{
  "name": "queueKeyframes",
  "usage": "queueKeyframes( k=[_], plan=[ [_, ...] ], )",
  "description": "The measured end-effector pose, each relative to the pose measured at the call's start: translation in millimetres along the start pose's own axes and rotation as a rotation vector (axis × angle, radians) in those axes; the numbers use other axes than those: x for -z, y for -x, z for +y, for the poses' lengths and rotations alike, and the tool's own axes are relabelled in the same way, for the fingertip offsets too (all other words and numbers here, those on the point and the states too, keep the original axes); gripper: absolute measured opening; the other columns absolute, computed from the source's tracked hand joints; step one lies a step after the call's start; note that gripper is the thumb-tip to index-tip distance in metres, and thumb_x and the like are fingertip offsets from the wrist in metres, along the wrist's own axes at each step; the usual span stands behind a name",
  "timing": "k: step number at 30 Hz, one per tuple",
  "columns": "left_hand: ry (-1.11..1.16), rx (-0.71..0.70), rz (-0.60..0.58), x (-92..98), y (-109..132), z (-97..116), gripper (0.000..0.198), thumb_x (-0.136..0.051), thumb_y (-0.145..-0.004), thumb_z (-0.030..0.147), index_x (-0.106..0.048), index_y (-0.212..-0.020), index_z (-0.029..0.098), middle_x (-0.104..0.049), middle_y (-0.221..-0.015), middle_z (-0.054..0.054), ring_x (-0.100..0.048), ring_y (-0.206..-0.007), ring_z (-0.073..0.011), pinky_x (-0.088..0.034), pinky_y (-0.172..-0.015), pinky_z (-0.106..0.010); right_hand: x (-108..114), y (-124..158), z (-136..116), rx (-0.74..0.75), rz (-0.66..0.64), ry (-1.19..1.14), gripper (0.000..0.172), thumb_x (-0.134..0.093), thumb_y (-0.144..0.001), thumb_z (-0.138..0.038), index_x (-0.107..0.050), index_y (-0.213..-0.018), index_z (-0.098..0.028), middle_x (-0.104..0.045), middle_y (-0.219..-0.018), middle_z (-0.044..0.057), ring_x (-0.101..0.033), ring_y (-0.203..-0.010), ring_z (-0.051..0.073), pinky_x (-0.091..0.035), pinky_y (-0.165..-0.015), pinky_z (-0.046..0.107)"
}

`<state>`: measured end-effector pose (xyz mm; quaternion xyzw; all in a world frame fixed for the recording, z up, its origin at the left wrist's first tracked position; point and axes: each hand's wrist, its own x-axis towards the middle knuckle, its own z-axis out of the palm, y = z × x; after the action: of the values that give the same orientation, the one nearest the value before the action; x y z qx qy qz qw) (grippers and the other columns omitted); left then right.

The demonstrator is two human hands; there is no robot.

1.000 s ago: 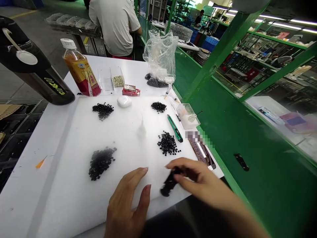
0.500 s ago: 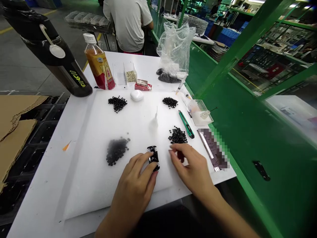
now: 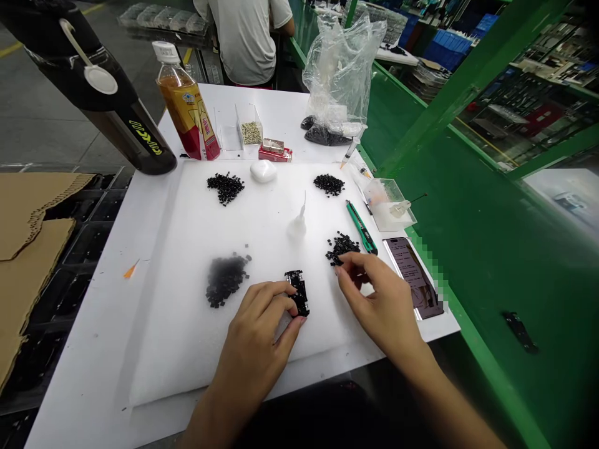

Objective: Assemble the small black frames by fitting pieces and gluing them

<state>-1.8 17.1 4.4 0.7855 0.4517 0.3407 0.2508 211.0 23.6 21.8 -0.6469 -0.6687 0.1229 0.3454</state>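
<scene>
On the white foam mat (image 3: 271,249), my left hand (image 3: 259,327) grips a small glossy black plastic part (image 3: 298,293), fingers on its left edge and thumb at its near end. My right hand (image 3: 379,296) has thumb and forefinger pinched together at the near edge of a pile of small black pieces (image 3: 344,244). Whatever is between those fingertips is too small to make out. A white dropper bottle (image 3: 298,226) with a thin tip stands beyond the black part. A green utility knife (image 3: 361,227) lies just right of the pile.
Other black piles lie on the mat, one beneath a translucent sheet-like blur (image 3: 227,279). A phone (image 3: 414,277) lies by the right edge. Behind stand a dark flask (image 3: 116,118), a drink bottle (image 3: 189,118), a clear bag (image 3: 341,87) and a clear box (image 3: 390,209). A person sits beyond.
My right hand has moved slightly toward the near right pile, its fingertips now closer together at the pieces. My left hand still holds the black part. The whole view has shifted a little.
</scene>
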Motion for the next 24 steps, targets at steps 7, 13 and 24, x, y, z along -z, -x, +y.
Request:
queueKeyframes(
  k=[7, 13, 24],
  plan=[
    [0.073, 0.038, -0.013, 2.3, 3.2, 0.6, 0.015, -0.062, -0.092, 0.008, -0.059, -0.091, 0.023, -0.065, -0.118, -0.002, -0.057, -0.115, -0.0218, -0.050, -0.096, -0.038, -10.7, -41.3, -5.7, 0.060, -0.051, 0.242, 0.017, -0.058, -0.095, -0.025, -0.068, -0.107, -0.019, -0.071, -0.105, 0.008, -0.065, -0.084, 0.022, -0.051, -0.077, 0.037],
    [0.097, 0.037, -0.004, 2.0, 4.0, -0.7, 0.016, -0.061, -0.092, 0.007, -0.059, -0.092, 0.023, -0.065, -0.117, -0.002, -0.057, -0.115, -0.0216, -0.050, -0.096, -0.037, -10.3, -46.4, 15.6, 0.018, -0.035, 0.299, 0.018, -0.058, -0.094, -0.024, -0.069, -0.106, -0.017, -0.071, -0.104, 0.010, -0.065, -0.091, 0.027, -0.050, -0.082, 0.043],
    [0.088, 0.013, 0.018, -0.1, 3.0, -1.9, 0.017, -0.062, -0.092, 0.006, -0.060, -0.095, 0.022, -0.065, -0.116, -0.002, -0.057, -0.113, -0.0218, -0.050, -0.094, -0.037, -18.8, -59.7, 11.8, 0.092, -0.137, 0.342, 0.014, -0.058, -0.095, -0.023, -0.069, -0.102, -0.019, -0.071, -0.103, 0.009, -0.061, -0.101, 0.029, -0.048, -0.088, 0.041]
  ],
)
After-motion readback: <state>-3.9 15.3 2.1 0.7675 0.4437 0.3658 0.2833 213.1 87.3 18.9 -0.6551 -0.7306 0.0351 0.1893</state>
